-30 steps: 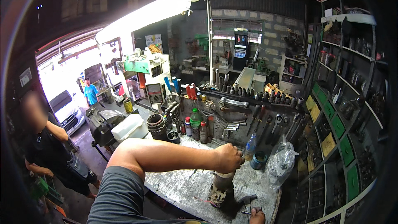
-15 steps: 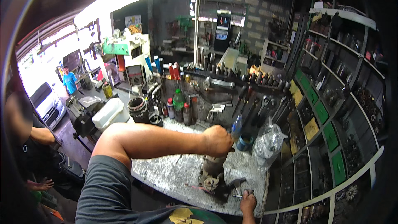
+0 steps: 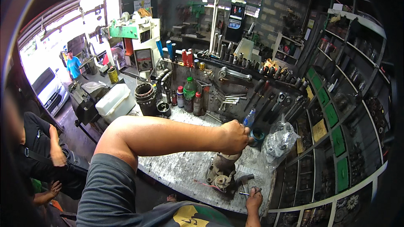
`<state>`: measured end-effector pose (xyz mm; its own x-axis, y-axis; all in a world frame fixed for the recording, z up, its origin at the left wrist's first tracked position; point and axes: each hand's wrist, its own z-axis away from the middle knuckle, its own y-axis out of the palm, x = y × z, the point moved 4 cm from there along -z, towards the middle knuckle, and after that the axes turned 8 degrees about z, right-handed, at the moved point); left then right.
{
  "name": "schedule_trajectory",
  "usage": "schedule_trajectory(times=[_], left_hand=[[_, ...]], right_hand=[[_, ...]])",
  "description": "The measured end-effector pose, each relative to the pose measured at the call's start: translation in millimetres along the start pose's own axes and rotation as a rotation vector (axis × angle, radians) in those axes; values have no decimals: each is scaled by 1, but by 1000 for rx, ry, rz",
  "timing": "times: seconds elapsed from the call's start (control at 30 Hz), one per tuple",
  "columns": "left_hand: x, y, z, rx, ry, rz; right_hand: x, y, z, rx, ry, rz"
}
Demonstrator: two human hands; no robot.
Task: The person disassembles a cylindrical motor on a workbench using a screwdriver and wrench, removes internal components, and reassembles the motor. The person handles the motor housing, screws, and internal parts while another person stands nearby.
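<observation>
Grey sleeve (image 3: 107, 189) nearest, its bare forearm running across the view. Right hand (image 3: 253, 201) is low on the metal-topped bench (image 3: 176, 168), fingers bent beside a thin metal tool (image 3: 244, 193); can't tell if it's pinching that or just resting. Dark hammer (image 3: 243, 180) lies just beyond. Cylindrical motor (image 3: 222, 172) stands on the bench left of the hammer, slightly tilted in view, thin red wire (image 3: 204, 183) at its foot. Left hand (image 3: 235, 136) is curled into a fist at the motor's upper end; underside hidden, can't tell what it grips. Right of that: clear plastic bag (image 3: 280, 145) with metal parts inside, a blue-rimmed can (image 3: 258, 136), a clear bottle (image 3: 249, 118) with blue cap behind it. Off to the left, a person in dark clothes (image 3: 40, 143), one forearm lowered. Back of bench: green bottle (image 3: 189, 90), dark ribbed cylinder (image 3: 144, 94), white plastic container (image 3: 114, 103). Tool board behind carries wrenches (image 3: 235, 74), with sockets (image 3: 227, 54) standing along its top. Green drawers (image 3: 331, 114) in the right-hand shelving. Farther back: black dispenser (image 3: 235, 21) by the block wall (image 3: 269, 10); outside left, a person in blue (image 3: 73, 64) and a silver car (image 3: 48, 90).
</observation>
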<state>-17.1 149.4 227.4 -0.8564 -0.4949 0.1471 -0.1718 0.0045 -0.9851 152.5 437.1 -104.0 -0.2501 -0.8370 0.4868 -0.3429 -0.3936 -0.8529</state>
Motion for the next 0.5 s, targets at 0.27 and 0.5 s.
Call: schedule_trajectory(times=[0.27,0.5], left_hand=[[2,-1,-4,59,40,38],[0,-1,-9,323,-89,142]], right_hand=[[0,0,-1,14,-9,10],[5,-4,0,12,-34,-7]])
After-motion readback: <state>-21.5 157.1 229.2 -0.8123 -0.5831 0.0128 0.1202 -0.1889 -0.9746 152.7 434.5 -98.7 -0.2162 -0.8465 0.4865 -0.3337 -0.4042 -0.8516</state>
